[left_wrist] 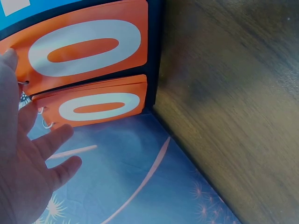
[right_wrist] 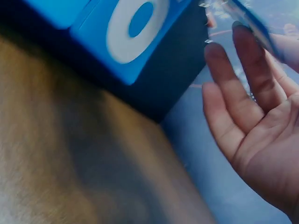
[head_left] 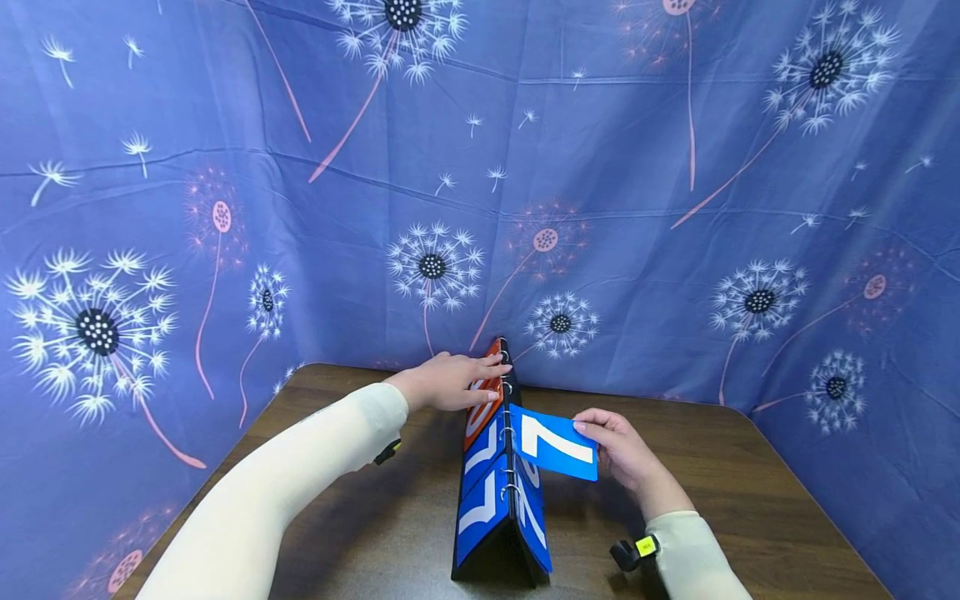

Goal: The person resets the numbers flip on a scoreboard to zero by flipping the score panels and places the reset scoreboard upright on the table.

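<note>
The left arm reaches forward in a cream sleeve, its left hand (head_left: 450, 382) flat with straight fingers (head_left: 491, 363). The right hand (head_left: 622, 446) sits lower, bent at the wrist, thumb and fingers (right_wrist: 224, 100) pinching.

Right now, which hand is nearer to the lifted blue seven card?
Right. The right hand pinches the blue seven card at its outer edge; the left hand rests on the scoreboard's orange cards, apart from it.

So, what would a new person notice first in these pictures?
First, the flip scoreboard standing like a tent in the middle of the brown table, with blue and orange number cards. The right hand pinches a blue card showing 7, lifted to the right, while the left hand rests on the scoreboard's top. Behind hangs a blue dandelion-print cloth.
</note>
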### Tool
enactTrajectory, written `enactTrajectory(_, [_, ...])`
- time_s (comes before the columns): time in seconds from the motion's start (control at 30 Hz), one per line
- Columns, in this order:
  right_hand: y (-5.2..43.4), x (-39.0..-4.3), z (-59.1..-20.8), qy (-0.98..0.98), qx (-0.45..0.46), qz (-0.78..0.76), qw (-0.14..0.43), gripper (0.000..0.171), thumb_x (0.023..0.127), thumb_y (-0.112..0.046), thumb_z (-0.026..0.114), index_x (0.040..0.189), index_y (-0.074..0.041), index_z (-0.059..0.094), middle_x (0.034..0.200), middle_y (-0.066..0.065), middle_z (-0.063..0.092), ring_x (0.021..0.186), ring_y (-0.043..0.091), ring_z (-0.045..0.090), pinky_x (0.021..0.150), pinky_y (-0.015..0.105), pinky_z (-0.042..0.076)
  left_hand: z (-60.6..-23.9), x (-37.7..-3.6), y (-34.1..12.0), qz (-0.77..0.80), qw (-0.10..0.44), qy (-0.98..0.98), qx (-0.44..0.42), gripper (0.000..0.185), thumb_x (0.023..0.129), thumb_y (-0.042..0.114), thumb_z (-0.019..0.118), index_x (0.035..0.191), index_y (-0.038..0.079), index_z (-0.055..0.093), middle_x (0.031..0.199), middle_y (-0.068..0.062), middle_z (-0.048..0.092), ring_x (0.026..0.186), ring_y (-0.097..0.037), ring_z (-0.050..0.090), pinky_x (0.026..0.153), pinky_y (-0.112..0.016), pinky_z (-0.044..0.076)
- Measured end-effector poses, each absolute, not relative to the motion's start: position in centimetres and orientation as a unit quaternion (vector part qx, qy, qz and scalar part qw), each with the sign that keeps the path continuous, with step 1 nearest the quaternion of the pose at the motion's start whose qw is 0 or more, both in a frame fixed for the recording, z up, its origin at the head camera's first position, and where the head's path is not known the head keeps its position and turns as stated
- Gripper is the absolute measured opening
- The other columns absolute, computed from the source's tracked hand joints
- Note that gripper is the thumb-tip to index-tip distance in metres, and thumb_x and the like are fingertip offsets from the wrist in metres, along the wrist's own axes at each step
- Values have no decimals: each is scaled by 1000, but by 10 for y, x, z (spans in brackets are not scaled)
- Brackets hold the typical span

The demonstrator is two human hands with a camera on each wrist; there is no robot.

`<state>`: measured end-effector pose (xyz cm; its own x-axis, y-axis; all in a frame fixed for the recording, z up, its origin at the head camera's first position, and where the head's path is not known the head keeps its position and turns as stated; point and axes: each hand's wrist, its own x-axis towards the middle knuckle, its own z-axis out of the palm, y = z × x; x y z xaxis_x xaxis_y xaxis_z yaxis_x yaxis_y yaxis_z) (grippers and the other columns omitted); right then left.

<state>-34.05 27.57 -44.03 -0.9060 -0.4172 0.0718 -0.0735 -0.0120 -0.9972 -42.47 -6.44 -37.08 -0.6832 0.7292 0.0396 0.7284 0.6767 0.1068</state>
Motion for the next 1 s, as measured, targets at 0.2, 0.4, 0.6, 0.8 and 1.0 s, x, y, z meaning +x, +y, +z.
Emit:
enactTrajectory(0.2, [280, -333, -422, 599, -245, -750, 139, 37, 111, -10, 37, 133, -11, 67, 106, 0, 80, 86, 10, 78, 73, 26, 63, -372, -425, -65, 52, 0, 916, 398, 66, 102, 70, 36, 162, 45, 24, 174, 10, 18, 155, -28, 37, 120, -70, 27])
enactTrajectory(0.4, [273, -326, -410, 514, -332, -776, 155, 50, 109, -6, 25, 158, -1, 35, 128, 10, 72, 111, 20, 75, 92, 39, 62, -370, -423, -65, 56, 4, 916, 397, 66, 102, 67, 40, 162, 42, 27, 173, 11, 18, 154, -28, 38, 120, -69, 28])
enactTrajectory(0.6, [257, -315, -397, 472, -373, -785, 147, 58, 107, -6, 25, 164, -3, 14, 149, 12, 58, 126, 24, 68, 101, 48, 57, -370, -424, -65, 50, 4, 917, 396, 64, 102, 67, 39, 161, 47, 22, 173, 13, 16, 154, -26, 38, 120, -67, 29])
enactTrajectory(0.8, [236, -302, -388, 603, -314, -731, 62, 78, 102, 2, 49, 166, -14, 9, 166, 16, 36, 129, 20, 64, 98, 41, 58, -370, -424, -65, 50, 3, 917, 395, 64, 102, 68, 38, 161, 47, 22, 174, 10, 18, 153, -27, 40, 120, -67, 30])
enactTrajectory(1.0, [217, -296, -383, 669, -292, -683, 6, 85, 99, 1, 57, 167, -17, 9, 168, 30, 19, 133, 14, 60, 99, 33, 58, -370, -425, -64, 49, 4, 917, 396, 67, 102, 67, 39, 162, 42, 25, 173, 10, 18, 153, -29, 40, 119, -68, 31])
